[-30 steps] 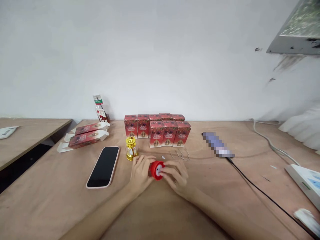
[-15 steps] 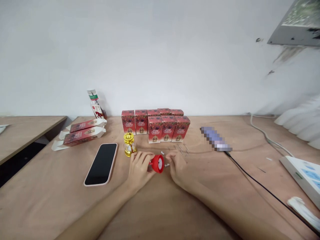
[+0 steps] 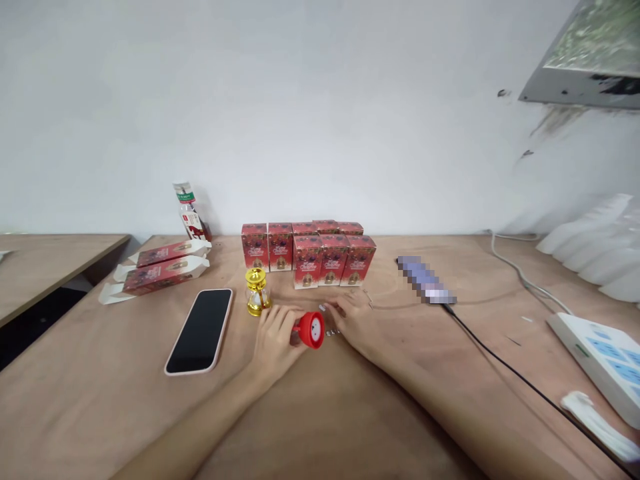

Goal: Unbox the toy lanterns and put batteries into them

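Spreading across the lower view, the wooden bench (image 3: 430,373) carries everything handled here. Largest on it is a cluster of eight red Christmas cartons (image 3: 320,261), upright and seemingly closed, so that share looks done. Two lying cartons (image 3: 163,274) with white flaps sticking out look unfinished. Left of both hands lies a black-screened smartphone (image 3: 200,331). Just beside the left hand (image 3: 277,337), a gold lantern ornament (image 3: 257,293) stands upright, outside any carton. That hand pinches a red ornament (image 3: 311,331) near the middle of the bench, between both hands; its round end faces right, exposing a white disc (image 3: 315,329), so work on it appears incomplete. Small silvery pieces (image 3: 332,332) lie loose between it and the right hand (image 3: 354,321). Smallest is a white piece (image 3: 321,308) at the right hand's bent fingertips; whether they grip it, I cannot tell.
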Available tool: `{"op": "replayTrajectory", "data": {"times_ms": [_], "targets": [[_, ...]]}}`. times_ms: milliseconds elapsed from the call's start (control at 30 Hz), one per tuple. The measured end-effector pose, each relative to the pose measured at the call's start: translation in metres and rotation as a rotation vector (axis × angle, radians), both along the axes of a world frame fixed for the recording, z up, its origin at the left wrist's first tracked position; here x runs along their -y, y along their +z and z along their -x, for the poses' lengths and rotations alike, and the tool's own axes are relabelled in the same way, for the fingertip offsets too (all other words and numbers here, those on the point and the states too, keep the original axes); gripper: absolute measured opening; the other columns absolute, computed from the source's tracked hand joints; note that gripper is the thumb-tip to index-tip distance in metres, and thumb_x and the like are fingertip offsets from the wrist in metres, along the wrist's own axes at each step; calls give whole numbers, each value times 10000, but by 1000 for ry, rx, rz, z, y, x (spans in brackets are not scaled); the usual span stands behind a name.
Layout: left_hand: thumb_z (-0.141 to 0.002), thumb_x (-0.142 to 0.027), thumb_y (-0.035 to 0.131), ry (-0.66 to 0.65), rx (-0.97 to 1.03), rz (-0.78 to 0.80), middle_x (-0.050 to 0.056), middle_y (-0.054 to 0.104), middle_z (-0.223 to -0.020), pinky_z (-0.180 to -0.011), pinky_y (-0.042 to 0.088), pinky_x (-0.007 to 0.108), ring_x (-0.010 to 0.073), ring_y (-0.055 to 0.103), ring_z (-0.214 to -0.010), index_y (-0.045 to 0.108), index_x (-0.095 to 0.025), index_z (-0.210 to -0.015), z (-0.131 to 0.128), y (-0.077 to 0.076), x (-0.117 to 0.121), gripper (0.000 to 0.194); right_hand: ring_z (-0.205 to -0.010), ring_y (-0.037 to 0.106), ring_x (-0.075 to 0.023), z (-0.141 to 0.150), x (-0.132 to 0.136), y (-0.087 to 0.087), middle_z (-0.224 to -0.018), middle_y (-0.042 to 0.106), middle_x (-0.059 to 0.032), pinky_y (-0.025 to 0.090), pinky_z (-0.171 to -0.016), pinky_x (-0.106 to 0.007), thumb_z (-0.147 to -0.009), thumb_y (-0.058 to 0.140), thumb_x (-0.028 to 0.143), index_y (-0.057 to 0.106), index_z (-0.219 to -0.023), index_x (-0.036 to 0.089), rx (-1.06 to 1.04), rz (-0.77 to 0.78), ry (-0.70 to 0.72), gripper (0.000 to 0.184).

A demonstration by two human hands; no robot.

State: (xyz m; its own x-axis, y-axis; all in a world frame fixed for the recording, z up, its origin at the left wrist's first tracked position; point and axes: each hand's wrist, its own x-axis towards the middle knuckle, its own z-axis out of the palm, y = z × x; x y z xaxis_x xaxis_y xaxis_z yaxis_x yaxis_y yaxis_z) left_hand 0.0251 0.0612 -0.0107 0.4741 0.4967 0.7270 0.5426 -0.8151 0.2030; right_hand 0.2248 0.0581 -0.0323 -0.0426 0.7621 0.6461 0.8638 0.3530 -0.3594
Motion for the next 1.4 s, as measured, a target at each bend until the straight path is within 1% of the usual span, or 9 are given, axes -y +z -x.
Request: {"op": "replayTrajectory", "data": {"times_ms": [100,300,400,500,600,700,900,1200,1400], "targets": [[-745,-182,622,8,-20,7,53,672,-904,-698,398,332,231,602,-826,552,-190,-972,0,0,0,238,-704,637,-207,0,0,-1,-743,691,-51,472,-617,-305,-864,499,192,635,-739,227,8,-3,0,188],[-753,-187,626,6,-31,2,46,671,-922,-709,401,330,221,605,-831,540,-190,-952,-1,0,1,217,-723,650,-192,4,-2,-1,-761,702,-41,493,-625,-285,-849,483,123,638,-783,219,35,-32,29,194],[-756,-188,623,25,-25,-16,41,671,-908,-712,404,332,222,605,-823,540,-192,-943,-1,0,0,205,-695,652,-185,5,1,6,-757,705,-44,505,-606,-283,-848,453,85,635,-816,200,40,-70,42,217],[-750,-193,633,30,-20,-25,42,673,-907,-707,407,331,224,606,-820,542,-190,-946,0,0,0,215,-743,655,-182,9,12,21,-798,702,-62,525,-664,-297,-864,458,89,623,-866,179,23,-137,64,189],[-753,-199,634,21,1,-17,40,674,-905,-709,412,329,222,610,-829,546,-191,-946,0,0,0,212,-815,649,-175,16,29,35,-837,690,-81,533,-732,-303,-870,500,99,610,-926,165,-1,-285,173,140],[-782,-242,625,24,33,2,42,672,-905,-706,417,330,219,611,-832,548,-196,-937,0,1,0,179,-784,642,-173,23,40,41,-857,689,-103,542,-706,-302,-845,549,87,619,-914,150,67,-432,314,116],[-784,-273,645,9,57,16,49,670,-922,-709,423,337,222,609,-838,544,-192,-964,1,0,-1,222,-790,663,-170,23,37,39,-827,711,-102,567,-721,-288,-850,505,33,643,-902,120,190,-495,415,171],[-804,-256,615,-6,56,-41,46,670,-916,-698,417,338,219,606,-818,530,-195,-930,-1,3,0,163,-750,684,-163,20,41,45,-781,722,-84,592,-695,-271,-854,525,51,658,-865,117,248,-514,415,149],[-843,-242,555,-43,74,-102,58,656,-895,-679,447,325,205,601,-792,511,-189,-930,-2,4,2,110,-736,692,-165,28,49,47,-763,728,-65,605,-686,-266,-852,548,74,652,-865,118,310,-544,342,114]]}}
